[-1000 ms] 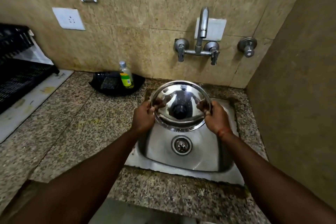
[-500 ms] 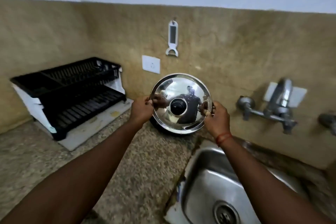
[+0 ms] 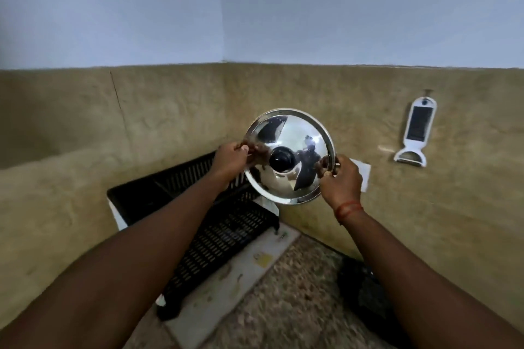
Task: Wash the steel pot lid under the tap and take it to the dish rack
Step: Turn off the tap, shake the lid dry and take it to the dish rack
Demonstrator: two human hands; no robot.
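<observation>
1. Round, mirror-bright steel lid [image 3: 289, 156] with a black knob is held upright above the black slatted dish rack [image 3: 224, 224].
2. Left hand [image 3: 231, 160] and right hand [image 3: 341, 178] each grip opposite rim edges, fingers clamped.

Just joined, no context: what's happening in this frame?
A person is holding a steel pot lid upright by its rim, left hand on one edge and right hand on the other, with its black knob facing the camera. The lid is in the air above the black dish rack, which stands against the tiled wall; it is not set down yet. A white peeler hangs on the wall to the right. No tap or sink is in view.
</observation>
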